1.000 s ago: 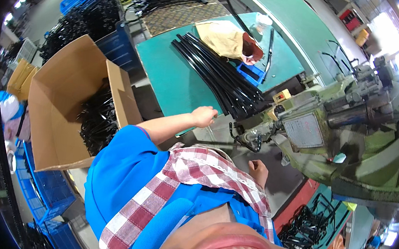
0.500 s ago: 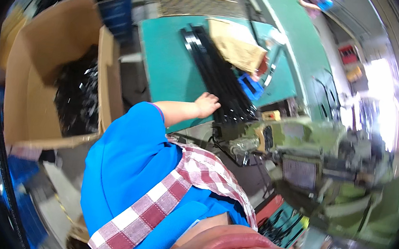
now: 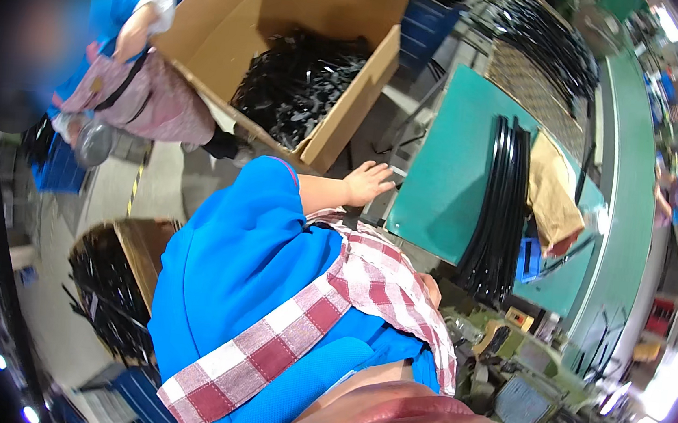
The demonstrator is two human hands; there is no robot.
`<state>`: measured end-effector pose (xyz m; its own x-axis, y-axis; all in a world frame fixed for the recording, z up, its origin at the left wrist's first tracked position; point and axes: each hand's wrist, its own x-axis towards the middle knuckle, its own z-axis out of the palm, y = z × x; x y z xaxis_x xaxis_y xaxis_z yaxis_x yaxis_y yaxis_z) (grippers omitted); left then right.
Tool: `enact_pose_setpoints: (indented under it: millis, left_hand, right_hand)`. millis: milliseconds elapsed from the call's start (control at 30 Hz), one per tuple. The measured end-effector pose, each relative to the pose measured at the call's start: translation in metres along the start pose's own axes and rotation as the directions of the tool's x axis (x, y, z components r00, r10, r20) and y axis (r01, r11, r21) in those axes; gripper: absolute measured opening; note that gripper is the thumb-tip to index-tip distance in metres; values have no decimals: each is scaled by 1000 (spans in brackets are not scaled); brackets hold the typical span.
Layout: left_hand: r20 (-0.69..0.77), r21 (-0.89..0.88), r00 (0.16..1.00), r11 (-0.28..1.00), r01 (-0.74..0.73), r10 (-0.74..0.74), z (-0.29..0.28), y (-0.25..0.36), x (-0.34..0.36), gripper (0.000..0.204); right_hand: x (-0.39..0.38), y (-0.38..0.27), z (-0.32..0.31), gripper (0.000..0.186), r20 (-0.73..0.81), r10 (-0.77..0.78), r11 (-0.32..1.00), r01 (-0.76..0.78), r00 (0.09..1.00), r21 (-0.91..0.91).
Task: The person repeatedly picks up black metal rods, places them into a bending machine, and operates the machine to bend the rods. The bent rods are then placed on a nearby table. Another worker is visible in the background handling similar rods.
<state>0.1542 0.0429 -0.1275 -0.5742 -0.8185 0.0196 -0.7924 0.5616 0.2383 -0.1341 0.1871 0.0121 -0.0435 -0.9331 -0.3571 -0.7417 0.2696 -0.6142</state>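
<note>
My left hand reaches out from a blue sleeve, fingers spread and holding nothing. It hovers over the gap between a big cardboard box of black plastic parts and the near corner of a green table. A bundle of long black curved rods lies on that table, apart from the hand. My right hand shows only as a sliver behind the red-and-white checked scarf, so its grip is hidden.
A tan cloth bag lies beside the rods. A green machine stands at lower right. Another person works at upper left. A second box of black parts sits at lower left, and more black rods lie behind the table.
The view has swung round. My left hand has drawn back from beside the black rods on the table toward the cardboard box, still holding nothing.
</note>
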Motion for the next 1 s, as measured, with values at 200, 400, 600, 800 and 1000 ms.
enact_pose_setpoints:
  millis: [200,400,600,800,1000]
  left_hand:
    - [409,-92,817,872,480,-406,34,-20,-85,49]
    - [718,148,405,693,706,-566,35,-8,-153,37]
    - [747,37,507,788,614,-430,83,-19,-133,42]
    - [485,-354,790,742,570,-375,67,31,-59,32]
    - [432,-380,830,763,522,-353,95,68,-177,27]
  right_hand:
    - [24,35,-4,25,102,-167,984,173,981,-52]
    - [-15,27,-4,26,25,-16,996,19,1000,-90]
    - [-60,44,6,25,-59,29,999,-28,998,24]
    - [-71,75,41,20,-95,49,990,-36,994,135]
    - [-106,59,61,20,35,48,990,-53,998,133]
